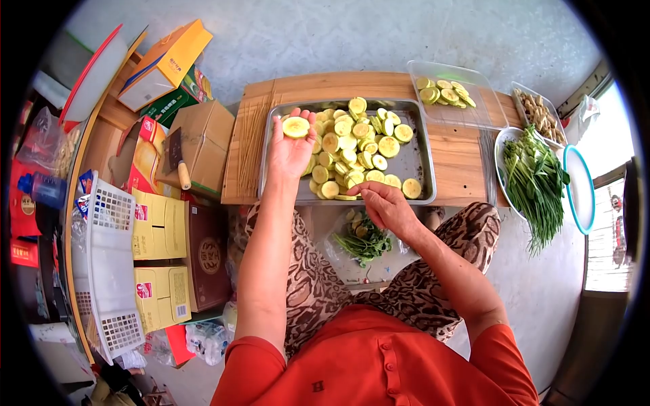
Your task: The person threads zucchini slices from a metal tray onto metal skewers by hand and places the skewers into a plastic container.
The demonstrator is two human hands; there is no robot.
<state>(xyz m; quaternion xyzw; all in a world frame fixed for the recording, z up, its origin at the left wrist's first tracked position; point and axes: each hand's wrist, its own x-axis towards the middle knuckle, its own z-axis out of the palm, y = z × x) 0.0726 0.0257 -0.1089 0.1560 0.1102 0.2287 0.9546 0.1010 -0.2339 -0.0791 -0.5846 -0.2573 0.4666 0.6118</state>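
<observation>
My left hand is turned palm up over the left side of a metal tray, with a round zucchini slice lying on its fingers. Many more zucchini slices are heaped in the tray, pale yellow with green rims. At the tray's front edge, my right hand has its thumb and fingers drawn together close to the nearest slices. Whatever those fingertips hold, if anything, is too small to make out.
Thin skewers lie left of the tray on the wooden board. A clear plastic box with slices, a bowl of greens and a tray of ginger-like pieces stand right. A knife rests by the cartons at left.
</observation>
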